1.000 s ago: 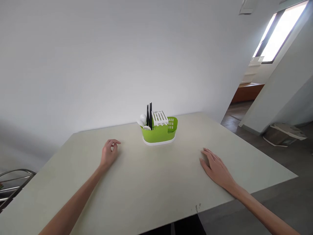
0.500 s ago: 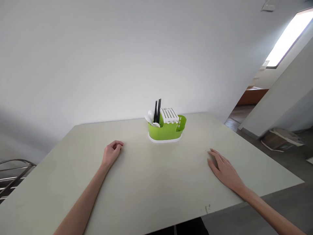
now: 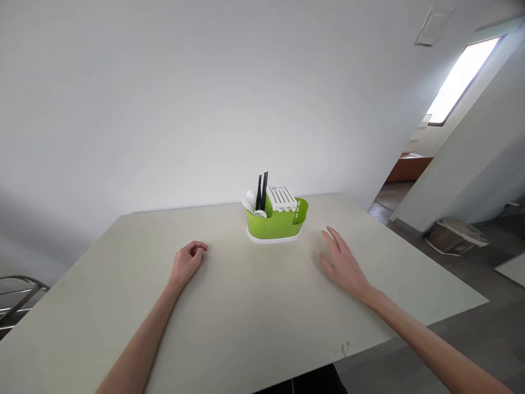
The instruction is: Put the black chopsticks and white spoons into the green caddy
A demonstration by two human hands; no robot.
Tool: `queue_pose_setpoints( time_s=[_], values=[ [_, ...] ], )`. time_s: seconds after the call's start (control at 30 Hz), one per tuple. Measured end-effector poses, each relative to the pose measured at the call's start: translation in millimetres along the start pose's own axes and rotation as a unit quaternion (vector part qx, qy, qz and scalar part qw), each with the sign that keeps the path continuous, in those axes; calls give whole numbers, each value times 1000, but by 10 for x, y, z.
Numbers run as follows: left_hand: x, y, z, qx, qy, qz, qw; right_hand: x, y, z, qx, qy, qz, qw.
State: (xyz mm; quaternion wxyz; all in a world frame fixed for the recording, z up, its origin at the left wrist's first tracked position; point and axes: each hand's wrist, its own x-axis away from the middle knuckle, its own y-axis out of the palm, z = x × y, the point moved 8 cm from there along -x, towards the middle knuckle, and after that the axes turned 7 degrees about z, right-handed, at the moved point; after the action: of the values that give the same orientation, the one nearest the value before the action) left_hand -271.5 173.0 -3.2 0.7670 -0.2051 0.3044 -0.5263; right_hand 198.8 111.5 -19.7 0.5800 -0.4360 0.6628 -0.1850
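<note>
A green utensil caddy [image 3: 274, 225] on a white base tray [image 3: 274, 239] stands near the wall. Black chopsticks [image 3: 263, 192] and white spoons [image 3: 251, 197] poke up from its left part. A white slotted rack [image 3: 281, 198] covers the middle, and the right compartment shows its green inner wall. My left hand [image 3: 187, 264] rests on the tabletop, left of the caddy, its fingers loosely curled with nothing visible in them. To the caddy's right and nearer to me, my right hand [image 3: 341, 262] is over the table, fingers spread, holding nothing and apart from the caddy.
The pale table [image 3: 246, 317] meets a white wall [image 3: 205, 109] at the back. Metal bars of a rack or chair [image 3: 20, 298] show at the left edge. A box-like bin [image 3: 455, 238] sits on the floor at right, below a bright window [image 3: 465, 79].
My right hand has moved left and forward, closer to the caddy. My left hand stays in place. The view has turned slightly to the right.
</note>
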Motion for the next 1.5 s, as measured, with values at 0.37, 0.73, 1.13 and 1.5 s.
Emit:
queue_pose_setpoints(
  time_s=[0.37,0.73,1.13,1.5],
  values=[
    [1,58,-24,-25,30,-6,999,-491,613,-452,25,-20,-50,998],
    [14,41,-81,-32,49,-8,998,-485,612,-93,174,-31,-45,983],
    [-74,-19,-424,-25,49,-17,998,-510,663,722,241,1,-79,967],
    [-170,-49,-617,-33,56,-19,998,-562,673,1188,234,59,-113,964]
  ],
)
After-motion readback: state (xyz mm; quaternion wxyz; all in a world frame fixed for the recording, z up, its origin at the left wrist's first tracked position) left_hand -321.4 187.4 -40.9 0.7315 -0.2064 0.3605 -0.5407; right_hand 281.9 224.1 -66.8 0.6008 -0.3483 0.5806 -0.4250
